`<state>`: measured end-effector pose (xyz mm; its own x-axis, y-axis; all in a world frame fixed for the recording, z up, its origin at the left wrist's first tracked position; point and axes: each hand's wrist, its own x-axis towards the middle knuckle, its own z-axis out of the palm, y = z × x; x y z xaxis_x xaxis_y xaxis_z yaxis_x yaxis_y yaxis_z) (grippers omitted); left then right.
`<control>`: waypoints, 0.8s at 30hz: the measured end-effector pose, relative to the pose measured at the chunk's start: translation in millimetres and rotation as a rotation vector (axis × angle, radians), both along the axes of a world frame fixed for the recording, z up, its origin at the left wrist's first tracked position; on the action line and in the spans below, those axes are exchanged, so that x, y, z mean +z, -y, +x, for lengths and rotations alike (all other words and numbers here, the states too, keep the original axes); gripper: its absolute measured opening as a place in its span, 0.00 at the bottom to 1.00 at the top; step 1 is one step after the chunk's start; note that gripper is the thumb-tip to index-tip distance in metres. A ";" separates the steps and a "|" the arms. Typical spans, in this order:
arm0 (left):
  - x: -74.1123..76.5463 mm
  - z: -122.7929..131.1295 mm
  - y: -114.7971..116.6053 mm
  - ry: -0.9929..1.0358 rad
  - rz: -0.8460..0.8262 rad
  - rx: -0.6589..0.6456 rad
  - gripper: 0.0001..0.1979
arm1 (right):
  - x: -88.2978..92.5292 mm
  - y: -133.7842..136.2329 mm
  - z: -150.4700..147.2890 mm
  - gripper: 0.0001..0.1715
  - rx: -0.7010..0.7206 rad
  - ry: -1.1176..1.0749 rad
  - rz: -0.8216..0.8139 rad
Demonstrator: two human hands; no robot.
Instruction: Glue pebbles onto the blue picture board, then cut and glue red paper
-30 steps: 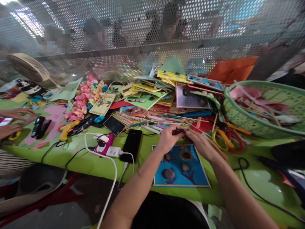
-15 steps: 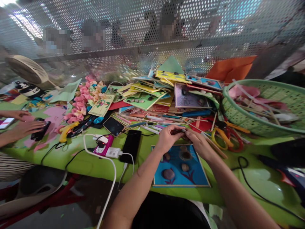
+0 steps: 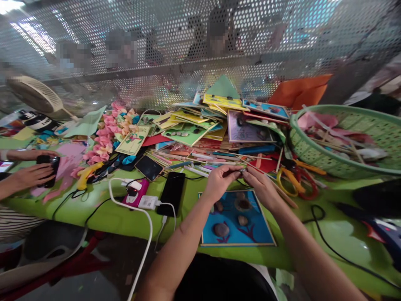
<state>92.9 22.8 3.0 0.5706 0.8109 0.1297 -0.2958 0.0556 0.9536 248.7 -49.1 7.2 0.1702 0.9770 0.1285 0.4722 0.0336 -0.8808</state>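
The item (image 3: pixel 241 170) pinched between left hand (image 3: pixel 219 182) and right hand (image 3: pixel 262 189) was too small to tell. They hid the top edge of the card (image 3: pixel 250 234). The basket (image 3: pixel 310 152) ran off the right edge, a co-worker's arm (image 3: pixel 9 189) off the left.

Far left, another person's hand (image 3: pixel 29 177) has picked up the black thing (image 3: pixel 47 167). The left hand (image 3: pixel 221 182) and right hand (image 3: pixel 263 188) now meet only at fingertips.
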 end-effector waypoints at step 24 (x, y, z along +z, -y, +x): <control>2.8 -1.3 -1.4 -0.032 -0.040 0.048 0.18 | 12.3 2.5 -7.1 0.26 0.025 0.123 0.014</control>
<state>91.6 24.2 5.8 0.5347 0.8414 0.0789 -0.2684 0.0806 0.9599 241.7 -51.6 19.4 0.1282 0.9786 0.1608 0.5753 0.0587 -0.8158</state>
